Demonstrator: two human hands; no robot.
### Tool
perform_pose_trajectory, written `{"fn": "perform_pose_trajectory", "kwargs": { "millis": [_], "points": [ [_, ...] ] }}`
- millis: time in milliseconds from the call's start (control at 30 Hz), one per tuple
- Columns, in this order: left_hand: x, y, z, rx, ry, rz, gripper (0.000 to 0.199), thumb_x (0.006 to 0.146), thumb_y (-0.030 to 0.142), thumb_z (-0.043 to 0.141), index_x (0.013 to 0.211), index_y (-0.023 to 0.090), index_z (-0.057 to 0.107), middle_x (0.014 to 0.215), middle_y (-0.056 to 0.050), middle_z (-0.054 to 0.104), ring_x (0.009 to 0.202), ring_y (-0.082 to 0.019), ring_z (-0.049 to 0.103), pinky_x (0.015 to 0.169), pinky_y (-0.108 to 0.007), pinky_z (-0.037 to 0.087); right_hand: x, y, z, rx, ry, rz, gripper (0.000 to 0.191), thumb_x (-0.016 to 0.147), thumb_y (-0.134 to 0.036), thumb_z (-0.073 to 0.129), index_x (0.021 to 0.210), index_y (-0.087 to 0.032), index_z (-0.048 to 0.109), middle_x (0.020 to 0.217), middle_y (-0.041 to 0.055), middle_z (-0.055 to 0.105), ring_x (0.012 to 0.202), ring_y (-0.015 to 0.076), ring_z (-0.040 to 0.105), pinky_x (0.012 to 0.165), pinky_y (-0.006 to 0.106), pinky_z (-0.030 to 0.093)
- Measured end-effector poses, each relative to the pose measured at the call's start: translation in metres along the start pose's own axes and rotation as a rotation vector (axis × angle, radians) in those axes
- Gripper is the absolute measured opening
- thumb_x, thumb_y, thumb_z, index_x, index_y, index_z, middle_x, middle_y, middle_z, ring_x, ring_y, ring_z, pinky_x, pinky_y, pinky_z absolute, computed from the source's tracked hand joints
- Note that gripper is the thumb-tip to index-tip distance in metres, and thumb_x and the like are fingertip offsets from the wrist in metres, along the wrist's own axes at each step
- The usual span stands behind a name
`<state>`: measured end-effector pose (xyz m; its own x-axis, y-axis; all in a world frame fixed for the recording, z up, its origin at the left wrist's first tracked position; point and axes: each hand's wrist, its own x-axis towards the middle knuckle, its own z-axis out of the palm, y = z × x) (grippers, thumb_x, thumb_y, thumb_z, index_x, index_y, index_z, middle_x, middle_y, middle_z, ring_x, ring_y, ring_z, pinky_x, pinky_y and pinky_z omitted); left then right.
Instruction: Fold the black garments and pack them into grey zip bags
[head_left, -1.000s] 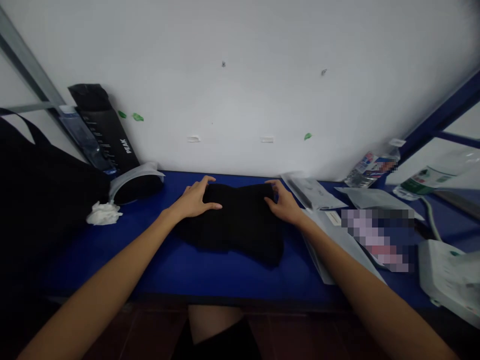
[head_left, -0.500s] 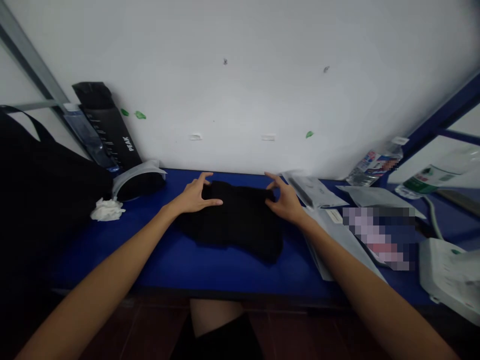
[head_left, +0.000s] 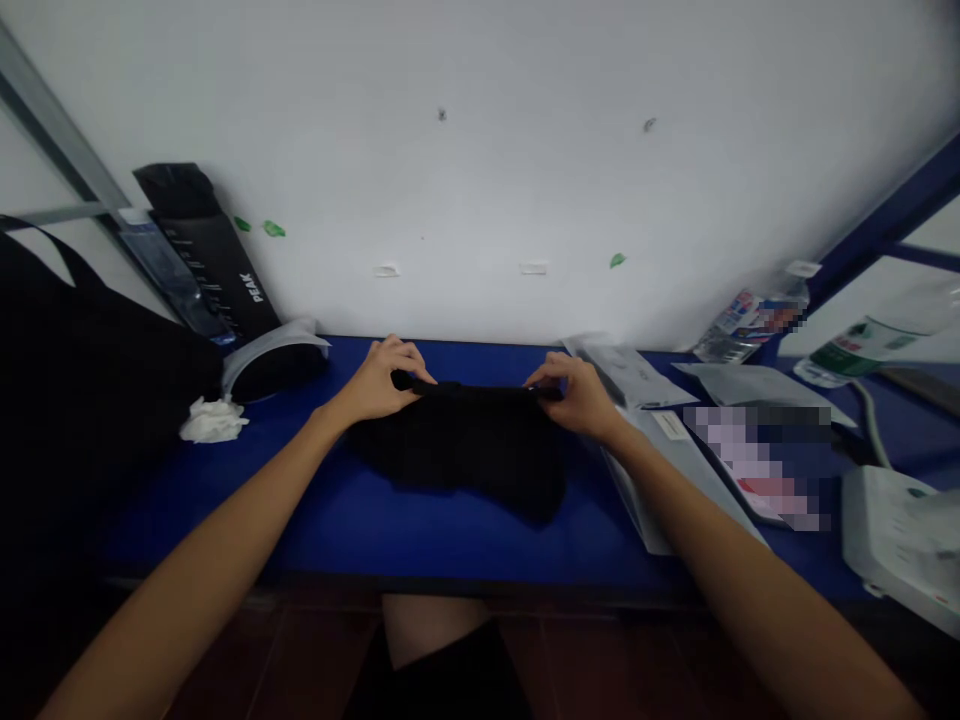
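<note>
A black cloth [head_left: 465, 440] lies on the blue tabletop [head_left: 360, 540], its far edge raised between my hands. My left hand [head_left: 388, 378] pinches the far left corner, thumb and fingers pressed together on the fabric. At the far right corner my right hand [head_left: 571, 392] grips the same edge, fingers bent over it. The near part of the cloth rests flat on the table, and its lower right end bulges towards me.
On the left are a black bag [head_left: 97, 400], crumpled tissue [head_left: 214, 420], a black PEAK box [head_left: 214, 255] and a bottle. Plastic packets [head_left: 637, 375], two bottles, a pixelated flat item and a white device [head_left: 900, 545] stand or lie right. A white wall rises behind.
Both hands have closed on the cloth's far edge; their fingers were spread before. That edge is now lifted and drawn slightly towards me.
</note>
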<state>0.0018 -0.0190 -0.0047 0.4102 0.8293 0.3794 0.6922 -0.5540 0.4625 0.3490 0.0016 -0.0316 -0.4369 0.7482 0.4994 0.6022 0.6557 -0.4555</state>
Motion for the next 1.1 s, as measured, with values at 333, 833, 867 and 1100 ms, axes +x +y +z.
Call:
{"fn": "perform_pose_trajectory", "kwargs": {
  "millis": [333,833,867,1100],
  "points": [
    [-0.005,0.002,-0.012,-0.169,-0.256,0.076,0.02,0.078,0.024,0.072,0.093,0.025,0.086,0.099,-0.004,0.073,0.081,-0.018,0.065,0.079,-0.035,0.053,-0.003,0.002,-0.007,0.168,-0.27,-0.011,0.036,0.066,-0.005,0.057,0.086,-0.023,0.08,0.083,0.0014,0.065,0.069,0.0159,0.058,0.063,0.03,0.044],
    [-0.001,-0.004,0.0,0.069,-0.21,0.057,0.031,0.093,0.058,0.078,0.094,0.028,0.084,0.105,-0.005,0.077,0.098,-0.025,0.068,0.096,-0.041,0.048,-0.005,0.008,-0.02,0.014,-0.352,-0.036,0.056,0.071,-0.004,0.057,0.114,-0.029,0.084,0.117,0.0062,0.076,0.108,0.0285,0.071,0.1,0.047,0.059],
    [-0.001,-0.006,0.001,0.09,-0.192,0.055,0.031,0.094,0.058,0.077,0.096,0.027,0.084,0.107,-0.005,0.076,0.099,-0.025,0.068,0.097,-0.042,0.048,-0.005,0.009,-0.018,-0.015,-0.34,-0.033,0.055,0.074,-0.007,0.058,0.117,-0.029,0.084,0.119,0.007,0.076,0.111,0.0298,0.071,0.102,0.049,0.058],
    [-0.002,-0.007,0.007,0.176,-0.074,0.089,0.028,0.099,0.052,0.074,0.107,0.027,0.083,0.121,-0.006,0.076,0.112,-0.027,0.07,0.108,-0.05,0.048,-0.005,-0.001,-0.012,-0.108,-0.331,-0.04,0.045,0.107,-0.051,0.051,0.12,-0.025,0.085,0.125,0.0137,0.075,0.121,0.0366,0.068,0.11,0.062,0.053]
  ]
}}
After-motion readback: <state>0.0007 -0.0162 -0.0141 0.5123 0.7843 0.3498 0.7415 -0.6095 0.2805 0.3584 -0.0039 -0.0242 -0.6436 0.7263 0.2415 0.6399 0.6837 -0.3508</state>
